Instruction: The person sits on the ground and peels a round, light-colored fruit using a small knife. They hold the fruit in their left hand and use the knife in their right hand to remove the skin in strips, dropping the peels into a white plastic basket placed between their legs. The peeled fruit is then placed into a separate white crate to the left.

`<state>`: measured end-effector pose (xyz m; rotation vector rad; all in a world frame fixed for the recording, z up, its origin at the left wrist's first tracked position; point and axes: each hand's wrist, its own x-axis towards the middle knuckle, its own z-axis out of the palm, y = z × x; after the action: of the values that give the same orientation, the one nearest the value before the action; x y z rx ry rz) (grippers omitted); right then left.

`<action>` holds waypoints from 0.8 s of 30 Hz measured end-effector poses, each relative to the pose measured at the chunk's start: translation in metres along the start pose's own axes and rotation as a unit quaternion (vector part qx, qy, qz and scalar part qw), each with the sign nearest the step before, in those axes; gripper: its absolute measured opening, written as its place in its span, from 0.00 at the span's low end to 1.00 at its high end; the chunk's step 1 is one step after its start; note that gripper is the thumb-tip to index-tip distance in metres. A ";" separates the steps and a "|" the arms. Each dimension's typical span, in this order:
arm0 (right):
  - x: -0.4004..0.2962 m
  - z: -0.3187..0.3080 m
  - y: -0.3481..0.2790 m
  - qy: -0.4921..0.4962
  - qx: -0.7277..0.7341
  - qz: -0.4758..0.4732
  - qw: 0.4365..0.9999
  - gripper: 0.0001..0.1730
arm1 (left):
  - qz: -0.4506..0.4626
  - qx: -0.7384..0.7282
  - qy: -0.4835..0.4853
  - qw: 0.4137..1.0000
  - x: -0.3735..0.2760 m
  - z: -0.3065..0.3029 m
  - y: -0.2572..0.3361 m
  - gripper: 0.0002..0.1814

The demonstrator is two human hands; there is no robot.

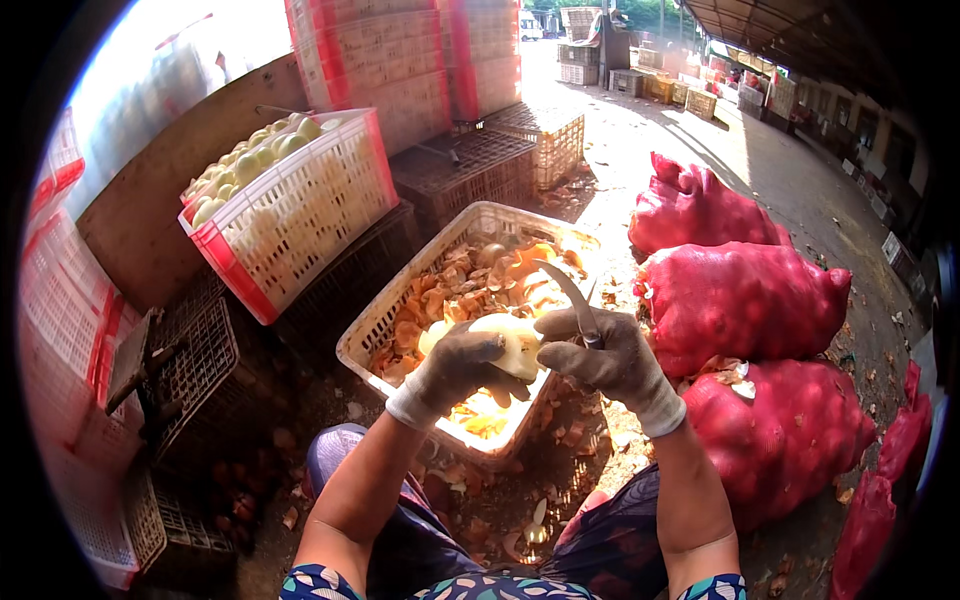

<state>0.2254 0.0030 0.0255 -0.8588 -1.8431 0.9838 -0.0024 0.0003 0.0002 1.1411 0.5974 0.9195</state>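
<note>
A pale peeled onion (513, 346) is held in my left hand (463, 367), which wears a soiled knit work glove. In my right hand (609, 352), gloved the same way, is a knife with a curved blade (570, 292) that points up and to the left. The right fingertips are close beside the onion; whether they touch it I cannot tell. Both hands are over the near end of a white plastic crate (357, 351). Brown onion skins (435, 300) fill much of that crate, and some lie in bright sun.
Red mesh sacks (739, 300) bulge on the right. A white-and-red crate (300, 217) heaped with peeled onions (259, 157) stands at upper left on a dark crate. Behind are tall crate stacks (397, 67). A dark slatted crate (199, 375) stands left. Skins litter the ground (480, 517).
</note>
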 end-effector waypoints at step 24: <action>-0.006 0.021 0.006 0.103 -0.291 -0.195 0.931 0.18 | 0.242 0.627 0.193 0.715 0.001 0.010 -0.011 0.26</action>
<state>0.2093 -0.0052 0.0116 -0.8432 -2.0382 0.0826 0.0098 -0.0052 -0.0062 2.4454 1.4266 1.2226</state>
